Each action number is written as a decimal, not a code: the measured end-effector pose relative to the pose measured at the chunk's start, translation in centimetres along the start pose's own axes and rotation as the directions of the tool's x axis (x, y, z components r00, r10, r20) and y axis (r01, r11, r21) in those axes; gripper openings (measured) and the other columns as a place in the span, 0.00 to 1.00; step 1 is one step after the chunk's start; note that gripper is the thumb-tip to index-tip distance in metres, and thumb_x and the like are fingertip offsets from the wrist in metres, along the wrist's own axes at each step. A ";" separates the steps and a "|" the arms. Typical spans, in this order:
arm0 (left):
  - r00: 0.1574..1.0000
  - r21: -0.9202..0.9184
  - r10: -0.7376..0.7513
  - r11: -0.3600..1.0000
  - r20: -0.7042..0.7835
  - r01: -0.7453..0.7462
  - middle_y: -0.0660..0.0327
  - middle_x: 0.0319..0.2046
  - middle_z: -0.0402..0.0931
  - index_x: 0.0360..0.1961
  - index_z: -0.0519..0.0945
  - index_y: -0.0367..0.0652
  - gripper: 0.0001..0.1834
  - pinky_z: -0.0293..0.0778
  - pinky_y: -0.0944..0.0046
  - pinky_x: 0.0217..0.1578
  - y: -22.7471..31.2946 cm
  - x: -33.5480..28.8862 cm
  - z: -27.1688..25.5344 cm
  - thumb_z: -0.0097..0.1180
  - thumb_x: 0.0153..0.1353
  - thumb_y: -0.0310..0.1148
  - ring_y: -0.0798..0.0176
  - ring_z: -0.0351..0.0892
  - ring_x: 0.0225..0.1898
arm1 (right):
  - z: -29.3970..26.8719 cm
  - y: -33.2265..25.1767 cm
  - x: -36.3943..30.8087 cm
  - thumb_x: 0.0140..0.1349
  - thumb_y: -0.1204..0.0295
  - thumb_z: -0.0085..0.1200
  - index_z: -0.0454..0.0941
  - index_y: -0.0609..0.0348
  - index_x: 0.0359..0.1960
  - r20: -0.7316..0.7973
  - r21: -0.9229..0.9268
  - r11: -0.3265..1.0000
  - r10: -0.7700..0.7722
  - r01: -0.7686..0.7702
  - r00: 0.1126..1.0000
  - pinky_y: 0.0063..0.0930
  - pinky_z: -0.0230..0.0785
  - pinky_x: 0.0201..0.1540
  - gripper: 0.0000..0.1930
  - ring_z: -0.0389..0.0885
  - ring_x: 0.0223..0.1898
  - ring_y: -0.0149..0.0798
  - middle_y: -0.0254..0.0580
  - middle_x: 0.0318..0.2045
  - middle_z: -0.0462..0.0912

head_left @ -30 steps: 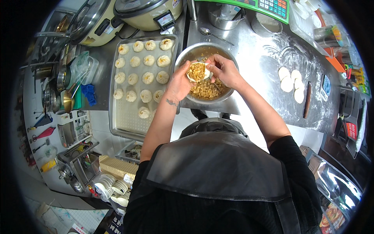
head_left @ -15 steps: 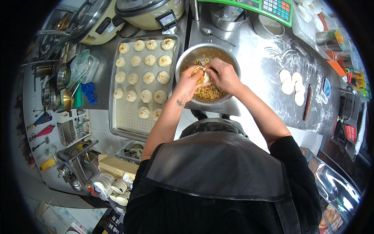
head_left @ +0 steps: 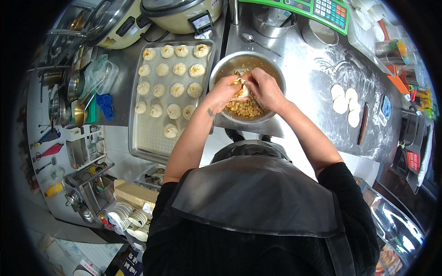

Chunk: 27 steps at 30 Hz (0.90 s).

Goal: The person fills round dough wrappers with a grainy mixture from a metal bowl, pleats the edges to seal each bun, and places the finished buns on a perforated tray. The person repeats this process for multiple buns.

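A filled bun (head_left: 242,90), its white dough partly drawn up around brown filling, is held between both hands. My left hand (head_left: 223,94) cups it from the left with curled fingers. On the other side, my right hand (head_left: 268,91) pinches the dough's edge with thumb and fingers. Both hands are over a steel bowl (head_left: 282,75) of chopped brown filling (head_left: 245,109). Left of the bowl lies a metal tray (head_left: 149,133) with rows of pleated buns (head_left: 174,111). My left forearm covers the tray's lower right corner. The fingertips partly hide the bun.
Flat dough rounds (head_left: 340,104), a rolling pin (head_left: 363,123) and a blue-faced device (head_left: 385,110) lie on the floured steel counter (head_left: 317,119) at right. A spoon (head_left: 248,38) rests behind the bowl. Farther back are a green scale (head_left: 329,14), a pot (head_left: 269,28) and cookers (head_left: 179,16).
My fingers have shifted along the dough's edge, and the dough is gathered more over the filling. My left forearm now covers more of the tray's corner. The whole view has shifted slightly.
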<state>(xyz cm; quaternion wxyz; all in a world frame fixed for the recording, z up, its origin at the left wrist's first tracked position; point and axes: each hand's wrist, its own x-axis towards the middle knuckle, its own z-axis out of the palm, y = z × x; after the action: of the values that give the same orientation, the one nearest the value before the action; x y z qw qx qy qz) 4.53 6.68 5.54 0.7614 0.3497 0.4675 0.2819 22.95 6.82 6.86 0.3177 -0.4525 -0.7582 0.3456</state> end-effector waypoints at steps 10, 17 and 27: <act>0.998 -0.304 0.062 0.951 0.015 -0.055 0.56 0.53 0.72 0.57 0.72 0.35 0.17 0.83 0.53 0.50 0.2 -1.1 -1.7 0.50 0.71 0.32 0.61 0.76 0.54 | -0.5 0.3 0.3 0.60 0.77 0.58 0.77 0.65 0.39 0.031 -0.036 0.999 -0.026 0.027 0.999 0.44 0.72 0.44 0.08 0.79 0.41 0.59 0.55 0.38 0.79; 0.984 -0.154 0.158 0.973 -0.079 -0.169 0.57 0.53 0.74 0.60 0.71 0.34 0.18 0.85 0.53 0.48 -1.3 -0.9 -0.6 0.47 0.74 0.33 0.62 0.76 0.55 | -0.3 -0.1 0.2 0.61 0.77 0.57 0.76 0.65 0.38 0.015 -0.010 0.997 -0.071 0.071 0.997 0.46 0.72 0.43 0.06 0.79 0.40 0.59 0.54 0.35 0.77; 0.992 0.217 0.120 0.970 -0.048 -0.107 0.53 0.48 0.77 0.56 0.75 0.31 0.16 0.85 0.60 0.45 -1.2 -0.5 -0.2 0.43 0.71 0.25 0.61 0.81 0.47 | 0.6 -0.1 -0.7 0.62 0.77 0.56 0.77 0.64 0.43 -0.020 0.029 0.998 -0.063 0.064 0.998 0.45 0.73 0.44 0.09 0.79 0.41 0.58 0.55 0.38 0.78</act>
<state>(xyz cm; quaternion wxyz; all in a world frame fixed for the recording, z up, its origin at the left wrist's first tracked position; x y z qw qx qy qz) 4.23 5.60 4.76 0.6874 0.4472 0.4972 0.2834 22.69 6.01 6.45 0.3423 -0.4266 -0.7640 0.3423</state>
